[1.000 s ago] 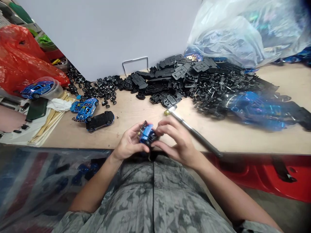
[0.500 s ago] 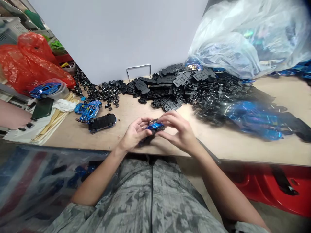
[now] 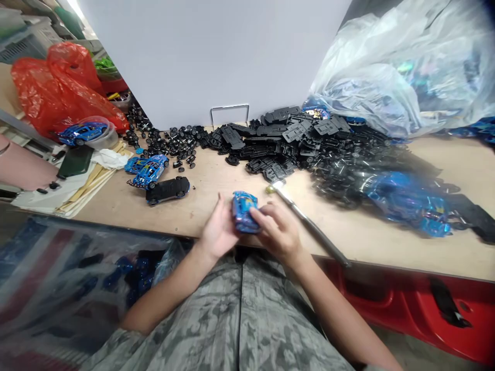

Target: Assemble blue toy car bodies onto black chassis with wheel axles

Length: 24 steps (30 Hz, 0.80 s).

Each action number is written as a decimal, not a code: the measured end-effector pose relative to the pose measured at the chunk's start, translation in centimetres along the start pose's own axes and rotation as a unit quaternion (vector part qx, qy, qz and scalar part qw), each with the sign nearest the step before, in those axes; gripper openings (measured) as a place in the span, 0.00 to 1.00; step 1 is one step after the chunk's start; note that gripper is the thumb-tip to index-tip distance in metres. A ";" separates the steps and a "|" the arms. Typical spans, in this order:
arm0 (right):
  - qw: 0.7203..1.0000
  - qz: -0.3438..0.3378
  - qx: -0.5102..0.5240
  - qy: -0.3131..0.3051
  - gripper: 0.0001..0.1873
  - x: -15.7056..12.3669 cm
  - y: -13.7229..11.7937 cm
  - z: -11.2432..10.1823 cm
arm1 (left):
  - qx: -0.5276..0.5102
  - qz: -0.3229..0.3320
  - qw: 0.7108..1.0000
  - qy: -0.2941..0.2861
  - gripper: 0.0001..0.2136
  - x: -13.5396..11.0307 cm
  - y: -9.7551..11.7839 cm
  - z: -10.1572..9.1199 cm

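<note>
A blue toy car (image 3: 242,210) with yellow markings is in my hands near the table's front edge, its painted body facing up. My right hand (image 3: 279,231) grips it from the right, thumb on the body and the other fingers curled. On the left side, my left hand (image 3: 220,226) lies palm up against the car, its thumb stretched away; some of its fingers are hidden behind the car. A hammer (image 3: 309,221) with a metal handle and a yellowish head end lies just right of my right hand.
Black chassis plates (image 3: 278,136) are heaped at the back, with wheel axles (image 3: 181,141) to the left. Blue toy cars (image 3: 149,171) and an overturned car (image 3: 168,190) sit left. Blurred blue car bodies (image 3: 406,201) lie right, below a clear plastic bag (image 3: 379,87). A red bag (image 3: 69,87) stands far left.
The toy car has been turned so its painted top faces up. My left thumb has moved off it, and my right hand has closed on its side. The hammer has come into fuller view.
</note>
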State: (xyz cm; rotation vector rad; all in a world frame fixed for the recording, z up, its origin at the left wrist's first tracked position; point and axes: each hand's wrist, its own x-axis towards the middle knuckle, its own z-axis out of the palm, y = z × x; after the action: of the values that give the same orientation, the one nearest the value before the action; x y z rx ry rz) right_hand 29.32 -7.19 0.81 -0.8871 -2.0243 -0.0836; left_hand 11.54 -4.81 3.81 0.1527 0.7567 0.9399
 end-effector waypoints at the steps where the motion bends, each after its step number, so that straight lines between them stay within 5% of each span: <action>1: 1.000 -0.015 0.000 -0.019 0.32 -0.2 -0.1 0.2 | -0.023 -0.040 0.999 -0.004 0.28 0.2 0.0 0.1; 4: 0.998 -0.009 0.016 -0.054 0.37 0.1 -0.8 0.4 | -0.061 -0.080 0.995 0.001 0.30 0.6 -0.1 0.3; 9: 0.997 -0.006 0.021 -0.070 0.29 1.1 -2.0 -0.1 | -0.067 -0.015 0.998 0.012 0.26 0.2 0.3 0.9; 15: 0.999 -0.016 0.046 -0.011 0.29 1.3 -3.1 0.1 | -0.079 -0.049 0.995 0.032 0.34 0.5 0.3 1.0; 21: 0.952 0.212 0.117 0.189 0.19 3.0 -2.6 -0.6 | -0.104 -0.011 0.994 0.023 0.25 0.7 0.1 -0.6; 24: 0.947 0.239 0.072 0.204 0.15 2.3 -0.8 -0.6 | -0.112 -0.019 0.993 0.001 0.28 0.1 0.5 -1.1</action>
State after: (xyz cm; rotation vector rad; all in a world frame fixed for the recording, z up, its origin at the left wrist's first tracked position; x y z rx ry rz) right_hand 28.46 -6.70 3.15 -1.1369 -1.3766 0.1404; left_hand 10.50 -4.71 3.13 -0.0597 0.6483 0.9812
